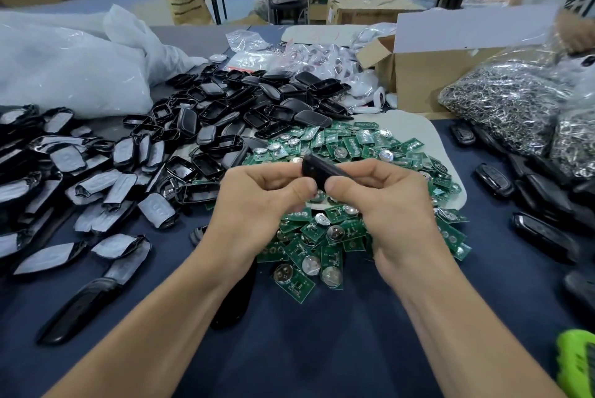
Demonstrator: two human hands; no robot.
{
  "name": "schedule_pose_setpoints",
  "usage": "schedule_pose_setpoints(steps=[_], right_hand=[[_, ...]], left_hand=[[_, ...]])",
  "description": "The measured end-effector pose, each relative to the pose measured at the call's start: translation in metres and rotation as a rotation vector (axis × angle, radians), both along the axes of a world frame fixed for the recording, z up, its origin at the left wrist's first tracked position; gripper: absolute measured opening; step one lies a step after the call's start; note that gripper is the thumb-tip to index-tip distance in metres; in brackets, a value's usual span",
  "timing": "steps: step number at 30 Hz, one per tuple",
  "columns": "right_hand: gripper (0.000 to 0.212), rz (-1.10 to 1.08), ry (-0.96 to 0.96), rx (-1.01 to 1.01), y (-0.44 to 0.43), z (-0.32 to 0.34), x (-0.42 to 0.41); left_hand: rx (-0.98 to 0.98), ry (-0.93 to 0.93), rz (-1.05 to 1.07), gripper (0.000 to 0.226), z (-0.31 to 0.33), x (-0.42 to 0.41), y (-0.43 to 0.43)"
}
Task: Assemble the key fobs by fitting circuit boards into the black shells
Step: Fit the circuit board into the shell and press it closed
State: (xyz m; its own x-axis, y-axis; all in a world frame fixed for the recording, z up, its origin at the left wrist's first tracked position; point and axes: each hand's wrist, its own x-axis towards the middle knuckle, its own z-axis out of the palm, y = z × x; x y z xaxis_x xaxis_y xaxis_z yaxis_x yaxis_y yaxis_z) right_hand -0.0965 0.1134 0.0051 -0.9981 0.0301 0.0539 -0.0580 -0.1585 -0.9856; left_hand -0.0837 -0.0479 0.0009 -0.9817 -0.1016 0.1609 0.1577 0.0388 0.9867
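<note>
Empty black shells (225,114) heap the worktop (322,349) at left; at centre, left hand (257,201) and right hand (386,201) pinch one shell (322,169) above loose circuit boards (354,146); finished-looking fobs (494,180) lie right. Most remains.

The black shell (315,167) is blurred and mostly hidden behind the left hand (257,201) and right hand (389,201).
</note>
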Motion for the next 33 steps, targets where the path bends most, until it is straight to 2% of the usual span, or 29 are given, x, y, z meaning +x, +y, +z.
schedule_pose_setpoints(steps=[2, 5, 7, 12, 15, 18, 24, 28, 33], right_hand=[[0.026, 0.064, -0.017, 0.113, 0.0, -0.002, 0.0], [0.015, 0.066, 0.118, 0.472, -0.001, -0.006, 0.002], [0.015, 0.063, 0.182, 0.54, -0.002, -0.008, 0.003], [0.013, 0.112, 0.084, 0.287, 0.0, -0.006, 0.001], [0.02, 0.15, 0.082, 0.326, 0.0, -0.004, 0.002], [0.017, 0.105, 0.154, 0.413, 0.003, -0.003, 0.002], [0.016, 0.049, 0.222, 0.332, 0.01, 0.0, -0.002], [0.006, 0.09, 0.207, 0.3, 0.009, -0.001, 0.0], [0.014, 0.156, 0.186, 0.178, 0.009, -0.003, -0.001]], left_hand=[[0.049, 0.011, 0.067, 0.018, 0.0, -0.001, -0.001], [0.056, 0.101, 0.074, 0.026, 0.002, 0.0, 0.0], [0.038, 0.132, 0.015, 0.03, 0.003, 0.002, 0.002], [-0.029, 0.143, 0.007, 0.038, 0.003, 0.003, 0.006], [-0.062, 0.187, 0.024, 0.041, 0.003, 0.004, 0.006], [-0.146, 0.194, 0.074, 0.043, 0.0, 0.005, 0.007], [-0.366, 0.208, 0.156, 0.033, -0.002, 0.008, 0.004], [-0.347, 0.199, 0.143, 0.032, 0.0, 0.01, 0.004], [-0.33, 0.183, 0.117, 0.03, -0.001, 0.008, 0.004]])
